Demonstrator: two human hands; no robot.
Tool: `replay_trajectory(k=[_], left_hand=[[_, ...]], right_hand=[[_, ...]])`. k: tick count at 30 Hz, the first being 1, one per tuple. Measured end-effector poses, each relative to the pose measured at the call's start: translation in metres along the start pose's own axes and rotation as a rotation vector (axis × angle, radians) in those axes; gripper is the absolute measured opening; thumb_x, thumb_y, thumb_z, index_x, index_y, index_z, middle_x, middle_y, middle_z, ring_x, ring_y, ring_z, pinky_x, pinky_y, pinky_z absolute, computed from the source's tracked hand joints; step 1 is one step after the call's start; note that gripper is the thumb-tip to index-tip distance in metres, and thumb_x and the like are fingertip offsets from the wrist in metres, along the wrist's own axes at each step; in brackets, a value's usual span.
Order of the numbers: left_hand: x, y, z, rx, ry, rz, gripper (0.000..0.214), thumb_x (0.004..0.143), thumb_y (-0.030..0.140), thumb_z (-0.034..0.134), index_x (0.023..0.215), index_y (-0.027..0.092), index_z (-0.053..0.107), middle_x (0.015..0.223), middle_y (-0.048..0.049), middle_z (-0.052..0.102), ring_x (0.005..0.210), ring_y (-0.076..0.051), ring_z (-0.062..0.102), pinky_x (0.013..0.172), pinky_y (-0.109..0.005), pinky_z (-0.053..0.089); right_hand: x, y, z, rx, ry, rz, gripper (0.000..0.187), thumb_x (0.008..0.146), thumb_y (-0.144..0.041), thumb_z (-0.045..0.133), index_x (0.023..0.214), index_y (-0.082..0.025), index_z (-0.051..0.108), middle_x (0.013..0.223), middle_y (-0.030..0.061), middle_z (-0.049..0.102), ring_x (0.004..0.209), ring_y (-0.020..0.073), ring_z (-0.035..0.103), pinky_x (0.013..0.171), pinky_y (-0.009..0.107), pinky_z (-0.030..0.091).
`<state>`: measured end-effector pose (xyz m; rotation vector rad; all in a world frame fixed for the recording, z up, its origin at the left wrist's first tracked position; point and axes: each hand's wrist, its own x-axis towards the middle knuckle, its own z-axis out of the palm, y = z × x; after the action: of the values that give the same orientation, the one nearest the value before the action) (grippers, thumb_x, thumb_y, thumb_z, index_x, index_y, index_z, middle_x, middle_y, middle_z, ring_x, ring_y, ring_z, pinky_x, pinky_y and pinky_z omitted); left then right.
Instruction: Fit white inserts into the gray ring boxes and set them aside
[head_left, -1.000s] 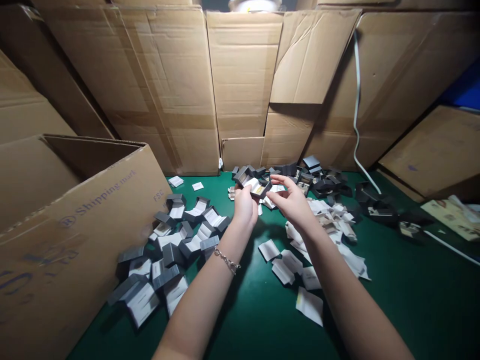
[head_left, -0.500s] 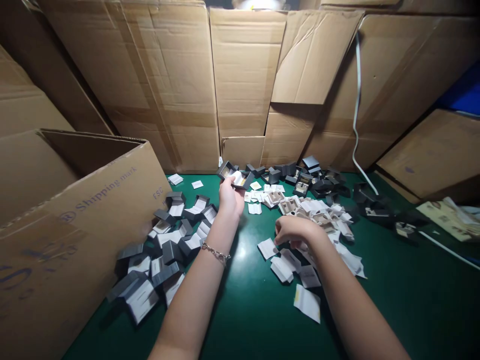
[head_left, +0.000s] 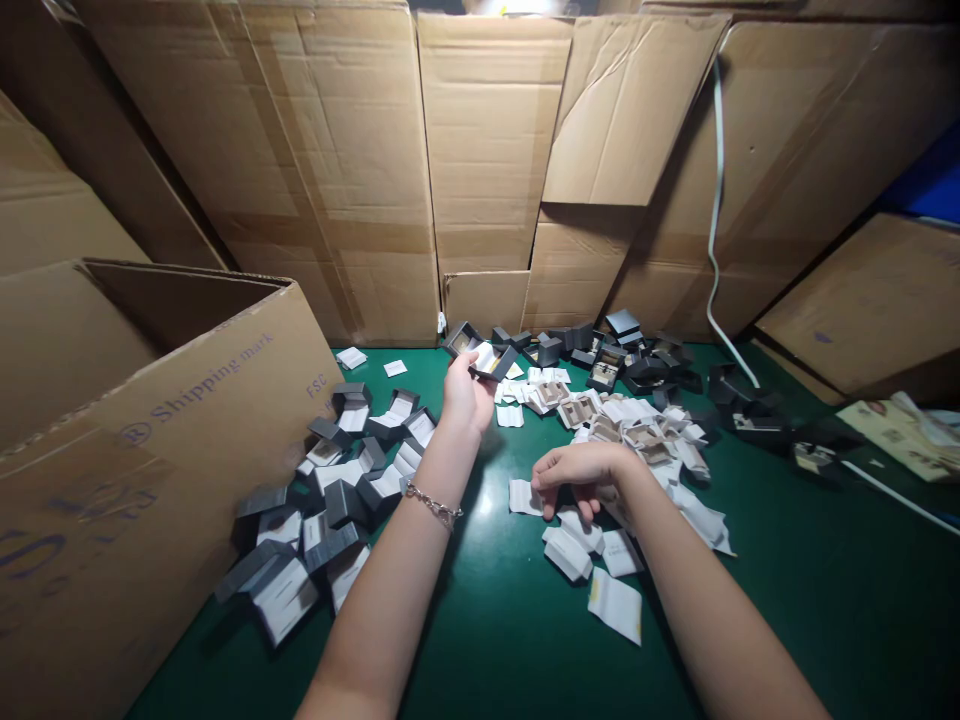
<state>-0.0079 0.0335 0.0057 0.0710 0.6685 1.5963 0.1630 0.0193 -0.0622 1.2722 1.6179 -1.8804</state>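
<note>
The widest bare stretch of the green counter [head_left: 810, 600] lies at the near right, open from the folded white slips [head_left: 600, 560] out to the white cable [head_left: 892, 492]. A narrower bare lane runs between the forearms, up to the gap between the left hand [head_left: 465, 395], which holds an open grey box [head_left: 480, 352] above the counter, and the right hand [head_left: 577, 470], which rests on the slips. On the left the shipping carton [head_left: 150, 430] walls the edge, and a heap of grey boxes [head_left: 345, 500] lies against it. Dark boxes [head_left: 637, 360] crowd the back, where upright cardboard sheets [head_left: 487, 150] close it off. A leaning cardboard panel [head_left: 862, 300] blocks the far right.
</note>
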Motion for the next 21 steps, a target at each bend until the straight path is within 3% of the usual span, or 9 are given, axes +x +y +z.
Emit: replay_trajectory(k=[5,10,14,17,21], left_hand=[[0.002,0.001,-0.001,0.006,-0.008,0.001,0.016,0.085,0.005,0.043,0.076,0.014,0.053,0.066,-0.0023,0.062,0.056,-0.008,0.059,0.053,-0.016,0.049],[0.002,0.002,0.000,0.010,0.001,-0.002,0.016,0.085,0.006,0.043,0.075,0.013,0.053,0.066,-0.0023,0.061,0.054,-0.008,0.058,0.052,-0.015,0.048],[0.002,0.002,0.000,0.001,-0.006,0.001,0.015,0.085,0.006,0.043,0.076,0.013,0.053,0.066,-0.0022,0.060,0.054,-0.008,0.057,0.051,-0.015,0.048],[0.002,0.003,0.000,-0.010,-0.019,-0.005,0.015,0.085,0.006,0.043,0.076,0.013,0.053,0.065,-0.0020,0.060,0.055,-0.008,0.058,0.052,-0.016,0.048],[0.002,0.002,-0.002,-0.009,-0.028,-0.002,0.017,0.084,0.005,0.043,0.073,0.014,0.052,0.062,-0.0009,0.059,0.052,-0.007,0.055,0.050,-0.015,0.047]], right_hand=[[0.011,-0.005,0.007,-0.001,-0.157,0.016,0.021,0.081,-0.037,0.057,0.086,-0.017,0.055,0.084,0.0039,0.070,0.047,0.0154,0.066,0.037,0.021,0.048],[0.010,-0.014,0.016,-0.047,-0.130,0.042,0.029,0.077,-0.041,0.062,0.091,-0.019,0.049,0.077,0.0015,0.068,0.047,0.0142,0.064,0.041,0.022,0.050],[-0.005,-0.021,0.019,-0.097,0.027,-0.006,0.029,0.075,-0.041,0.066,0.089,-0.019,0.052,0.087,0.0008,0.066,0.052,0.0088,0.060,0.047,0.019,0.047],[-0.013,-0.024,0.017,-0.106,0.158,-0.173,0.022,0.078,-0.036,0.064,0.088,-0.019,0.055,0.084,0.0002,0.065,0.059,0.0081,0.057,0.051,0.018,0.044],[-0.016,-0.024,0.010,-0.163,0.528,-0.428,0.018,0.082,-0.027,0.055,0.098,-0.018,0.058,0.092,0.0025,0.065,0.073,0.0125,0.059,0.064,0.023,0.048]])
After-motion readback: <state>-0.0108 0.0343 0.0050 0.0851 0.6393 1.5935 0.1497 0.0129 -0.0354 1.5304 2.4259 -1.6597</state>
